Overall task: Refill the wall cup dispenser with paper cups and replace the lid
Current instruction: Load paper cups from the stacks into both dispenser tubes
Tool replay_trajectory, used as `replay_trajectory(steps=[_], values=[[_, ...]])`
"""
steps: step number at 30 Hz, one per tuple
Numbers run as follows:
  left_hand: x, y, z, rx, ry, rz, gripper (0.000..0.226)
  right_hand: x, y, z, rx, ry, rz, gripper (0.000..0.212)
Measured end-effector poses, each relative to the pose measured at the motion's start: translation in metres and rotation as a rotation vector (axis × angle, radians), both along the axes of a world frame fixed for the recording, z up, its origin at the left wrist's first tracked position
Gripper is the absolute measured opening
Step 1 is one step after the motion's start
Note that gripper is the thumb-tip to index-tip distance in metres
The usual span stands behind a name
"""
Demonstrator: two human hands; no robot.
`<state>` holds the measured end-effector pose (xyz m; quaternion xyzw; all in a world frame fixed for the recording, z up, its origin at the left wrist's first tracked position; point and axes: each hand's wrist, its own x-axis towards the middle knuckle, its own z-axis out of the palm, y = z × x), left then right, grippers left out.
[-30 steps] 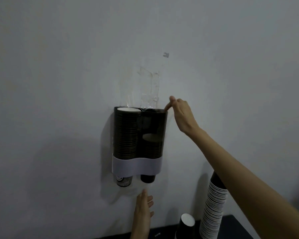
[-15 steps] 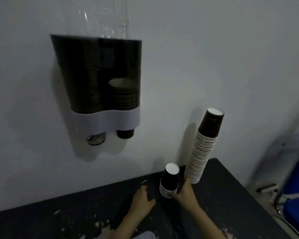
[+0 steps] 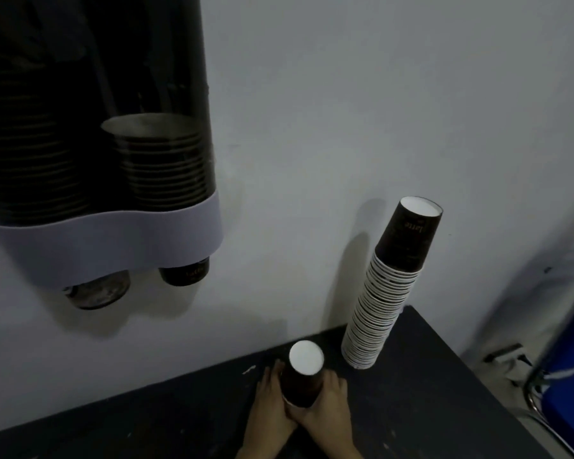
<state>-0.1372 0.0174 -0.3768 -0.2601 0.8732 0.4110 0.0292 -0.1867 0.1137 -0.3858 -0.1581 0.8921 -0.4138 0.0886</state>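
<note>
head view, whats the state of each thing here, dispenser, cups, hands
wall dispenser: left tube filled high, right tube partly filled, top out of frame
tall cup stack: upside down on the table, leaning
short cup stack: upside down, held between both hands
left hand: grips the short stack
right hand: grips the short stack

I hold a short upside-down stack of dark paper cups [image 3: 301, 379] between my left hand [image 3: 269, 405] and right hand [image 3: 329, 409] on the black surface [image 3: 428, 392], beside a tall leaning stack of cups [image 3: 388, 293], below the dark wall-mounted cup dispenser [image 3: 106, 240].
</note>
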Motion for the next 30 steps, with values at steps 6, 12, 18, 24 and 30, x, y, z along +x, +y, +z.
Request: replay_trajectory(steps=[6,12,18,24,30], values=[[-0.012,0.003,-0.001,-0.010,-0.062,0.047,0.088,-0.001,0.009,0.003,-0.048,0.034,0.013,0.067],[-0.001,0.005,-0.004,-0.076,0.037,-0.056,0.106,-0.004,0.007,0.054,-0.322,0.091,-0.035,0.067],[0.019,0.006,0.045,0.096,0.257,0.001,0.095,-0.014,0.037,0.134,0.005,0.136,0.073,0.073],[0.052,0.019,0.176,0.590,0.806,0.267,0.032,0.021,0.054,0.213,0.501,0.297,0.277,0.080],[0.102,0.013,0.250,0.720,0.918,0.294,0.032,0.061,0.056,0.306,-0.132,0.119,0.365,0.063]])
